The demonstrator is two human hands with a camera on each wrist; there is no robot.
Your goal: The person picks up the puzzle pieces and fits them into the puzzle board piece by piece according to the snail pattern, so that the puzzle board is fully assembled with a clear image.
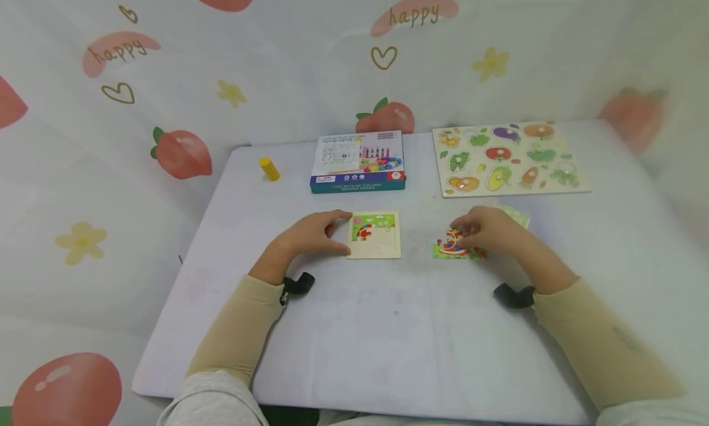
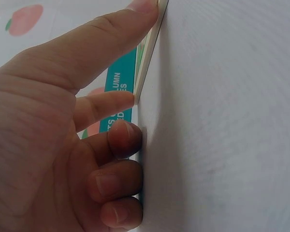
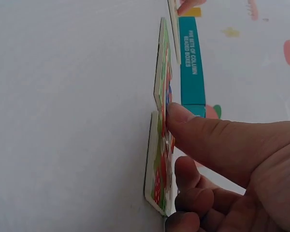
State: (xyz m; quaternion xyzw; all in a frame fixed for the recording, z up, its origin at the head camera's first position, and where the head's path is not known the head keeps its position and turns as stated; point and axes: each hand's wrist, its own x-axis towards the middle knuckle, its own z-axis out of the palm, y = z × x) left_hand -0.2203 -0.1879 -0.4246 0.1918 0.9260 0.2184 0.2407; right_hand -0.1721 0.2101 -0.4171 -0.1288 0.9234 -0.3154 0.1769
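A small square puzzle board [image 1: 373,250] lies on the table, with a green strip and a red piece fitted in its upper left part and bare wood elsewhere. At the board's left edge rests my left hand [image 1: 310,235], its thumb and index finger spread and touching the rim. In the left wrist view, the other fingers curl near the cloth. To the right, my right hand [image 1: 487,230] pinches a red-and-white puzzle piece [image 1: 453,234] with thumb and fingertips, low over other colourful pieces [image 3: 157,169]. Its fingers partly hide the piece.
A bead-set box [image 1: 357,161] stands behind the board, with a yellow cylinder [image 1: 269,168] to its left. A vegetable peg puzzle [image 1: 509,161] lies at the back right. Beyond the right hand is a light green flat piece [image 1: 516,215]. A printed cloth backdrop [image 1: 299,56] rises behind the table.
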